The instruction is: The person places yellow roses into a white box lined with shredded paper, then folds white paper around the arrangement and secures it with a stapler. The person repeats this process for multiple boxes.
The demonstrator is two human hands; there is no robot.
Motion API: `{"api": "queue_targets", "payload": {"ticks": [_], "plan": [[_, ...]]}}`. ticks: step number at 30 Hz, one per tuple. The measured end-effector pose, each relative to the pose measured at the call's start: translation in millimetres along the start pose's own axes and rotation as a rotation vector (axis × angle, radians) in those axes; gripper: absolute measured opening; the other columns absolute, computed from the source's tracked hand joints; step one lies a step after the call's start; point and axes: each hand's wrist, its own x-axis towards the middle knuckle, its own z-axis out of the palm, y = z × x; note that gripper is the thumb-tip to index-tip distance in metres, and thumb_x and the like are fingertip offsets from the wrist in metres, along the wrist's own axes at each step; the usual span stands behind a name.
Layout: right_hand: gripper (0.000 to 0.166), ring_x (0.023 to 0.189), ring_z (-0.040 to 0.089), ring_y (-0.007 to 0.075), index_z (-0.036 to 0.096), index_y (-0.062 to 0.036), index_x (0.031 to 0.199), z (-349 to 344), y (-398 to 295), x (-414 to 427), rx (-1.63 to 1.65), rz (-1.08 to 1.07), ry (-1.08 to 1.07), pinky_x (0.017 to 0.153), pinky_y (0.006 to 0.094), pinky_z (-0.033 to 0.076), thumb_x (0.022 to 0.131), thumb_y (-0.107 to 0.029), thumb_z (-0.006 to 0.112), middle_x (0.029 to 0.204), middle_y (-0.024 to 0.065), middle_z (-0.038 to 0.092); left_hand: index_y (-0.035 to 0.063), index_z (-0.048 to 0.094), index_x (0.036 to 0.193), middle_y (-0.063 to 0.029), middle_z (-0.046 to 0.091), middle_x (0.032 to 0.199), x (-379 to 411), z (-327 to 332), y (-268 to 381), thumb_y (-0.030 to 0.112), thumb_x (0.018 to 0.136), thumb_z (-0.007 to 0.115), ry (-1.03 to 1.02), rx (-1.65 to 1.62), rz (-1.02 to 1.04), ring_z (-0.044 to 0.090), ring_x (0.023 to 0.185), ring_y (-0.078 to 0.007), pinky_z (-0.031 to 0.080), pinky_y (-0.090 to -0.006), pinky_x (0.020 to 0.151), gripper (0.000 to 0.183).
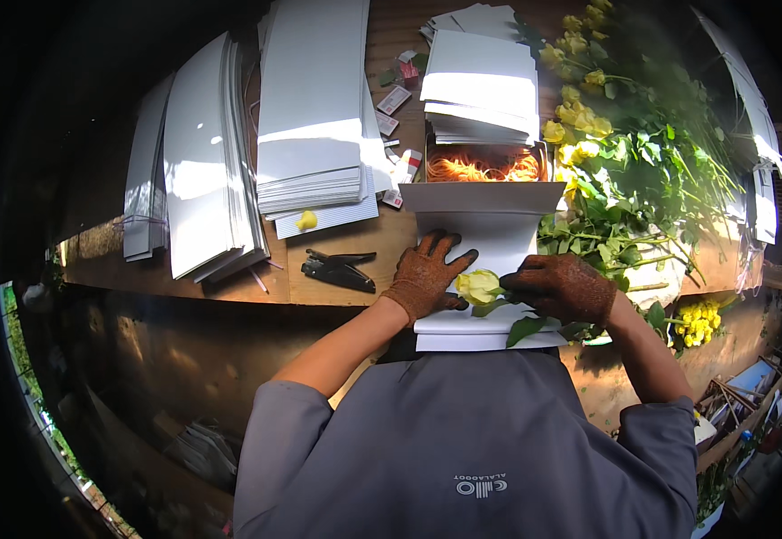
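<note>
A brown work glove with dark fingertips covers my left hand (429,276), which rests spread on a white corrugated sheet (492,232). My right hand (559,288), gloved alike, grips a pale yellow rose (478,288) just behind its bloom. The bloom lies over the sheet, between my two hands, and points left. Green leaves (526,329) hang below my right hand, over the sheet's folded near edge (485,341). Most of the rose's stem is hidden by the glove.
Stacks of white sheets (310,87) stand left. A black stapler (339,271) lies near the table edge, with small staple boxes (393,100) beyond. Orange rubber bands (485,166) fill a box ahead, under more sheets (478,81). Yellow roses (583,118) with long stems are heaped right.
</note>
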Motion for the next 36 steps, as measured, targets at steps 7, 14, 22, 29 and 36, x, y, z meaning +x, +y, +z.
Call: {"api": "queue_targets", "payload": {"ticks": [7,14,22,29,36], "plan": [[0.024,0.09,0.065,0.0329,0.068,-0.0155,0.109,76.7,52.0,17.9,-0.161,-0.058,-0.163,0.076,0.0454,0.052,0.086,-0.02,0.064,0.096,0.0127,0.063,0.0216,0.064,0.121,-0.0119,0.053,0.127,0.5,7.5,-12.3,0.021,0.08,0.072,0.09,-0.226,-0.001,0.043,0.132,-0.0352,0.051,-0.0438,0.094,0.042],[0.025,0.093,0.066,0.0345,0.069,-0.0127,0.108,62.1,59.3,14.3,-0.039,0.019,-0.201,0.082,0.0458,0.053,0.089,-0.028,0.062,0.1,0.0132,0.067,0.0093,0.07,0.099,-0.0207,0.042,0.143,-4.7,-19.0,6.7,0.041,0.074,0.081,-0.138,-0.297,-0.014,0.026,0.143,-0.0438,0.037,-0.0548,0.11,0.042],[0.03,0.098,0.065,0.0408,0.063,-0.0067,0.108,-55.4,220.6,-45.7,-0.454,0.874,0.294,0.084,0.0509,0.052,0.085,-0.027,0.059,0.106,0.0212,0.067,0.0122,0.07,0.105,-0.0242,0.038,0.145,0.9,-25.4,7.6,0.039,0.074,0.083,-0.184,-0.296,-0.044,0.027,0.142,-0.0467,0.029,-0.0513,0.117,0.042],[0.055,0.111,0.06,0.0404,0.058,-0.0138,0.13,-50.0,226.9,-48.6,-0.428,0.781,0.189,0.092,0.0496,0.049,0.081,-0.038,0.065,0.116,0.0196,0.063,0.0173,0.072,0.106,-0.0231,0.04,0.145,-4.3,-20.6,3.2,0.037,0.074,0.083,-0.137,-0.368,-0.006,0.026,0.143,-0.0465,0.029,-0.0527,0.116,0.039],[0.037,0.101,0.063,0.0362,0.062,-0.0037,0.112,-95.9,67.9,-78.5,-0.26,0.291,0.58,0.088,0.0402,0.051,0.076,0.005,0.066,0.11,0.0147,0.063,0.0166,0.072,0.107,-0.0199,0.041,0.146,-8.6,-9.4,3.6,0.037,0.076,0.081,-0.066,-0.408,-0.04,0.027,0.144,-0.0431,0.029,-0.051,0.117,0.038]]}}
